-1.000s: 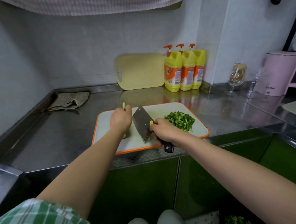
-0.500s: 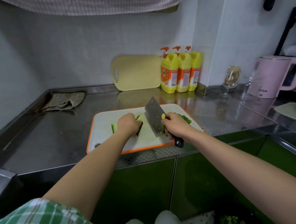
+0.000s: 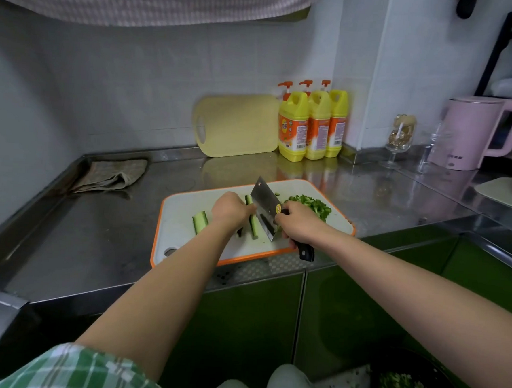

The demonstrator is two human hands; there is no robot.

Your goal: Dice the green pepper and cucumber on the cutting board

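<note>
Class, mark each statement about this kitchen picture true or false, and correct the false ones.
1. The right hand grips the cleaver. True.
2. The diced pepper lies at the left end of the board. False: it is heaped at the right end, beyond the cleaver.
3. Three yellow bottles stand against the wall. True.
4. The kettle is green. False: it is pink.
5. The left hand holds the cucumber beside the cleaver. True.
</note>
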